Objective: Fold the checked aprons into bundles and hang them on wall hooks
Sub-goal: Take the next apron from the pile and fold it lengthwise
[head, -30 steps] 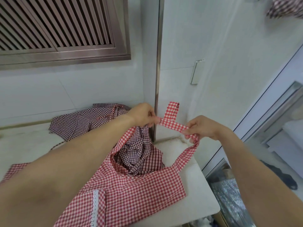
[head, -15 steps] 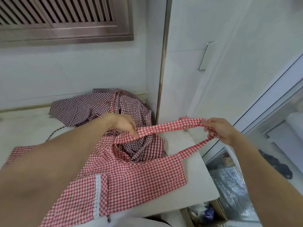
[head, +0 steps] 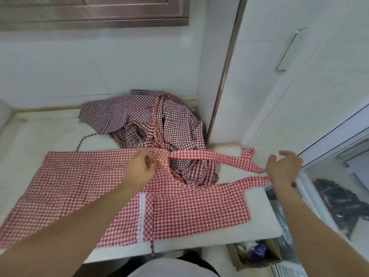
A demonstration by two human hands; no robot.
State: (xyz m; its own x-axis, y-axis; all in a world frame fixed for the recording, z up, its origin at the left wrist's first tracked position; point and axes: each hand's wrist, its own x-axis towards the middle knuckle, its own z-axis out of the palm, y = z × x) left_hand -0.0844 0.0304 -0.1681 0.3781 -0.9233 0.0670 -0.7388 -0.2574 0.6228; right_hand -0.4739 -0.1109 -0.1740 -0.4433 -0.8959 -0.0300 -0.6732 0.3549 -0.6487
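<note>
The red-and-white checked cotton apron is lying spread flat on the white stone counter and serves here as the landmark; no fold is yet showing in its body, so the bundling appears to be only beginning, with this apron being laid out and its strap straightened. At the apron's upper edge, near its middle, the left hand is resting with its fingers curled down onto the cloth where the red checked neck strap joins the bib, apparently pinching the fabric there, though the fingertips are hidden. Behind the apron, toward the wall, the dark maroon-and-white checked apron is lying in a crumpled heap, unfolded, with part of it showing through the strap's loop; it seems to be waiting its turn. Right of the apron, past the counter's corner, the right hand is holding the far end of the strap loop, with the upper fingers spread loosely and the lower fingers seeming to catch the strap, pulling the loop out taut over the counter. No wall hooks are in view, so the folding and hanging of both aprons appear to remain. Above and behind the apron, the white wall is carrying the metal louvred vent; right of it, the white cabinet door with its metal bar handle is standing beside a metal corner strip, and below the apron's right corner the open cardboard box is sitting on the floor.
</note>
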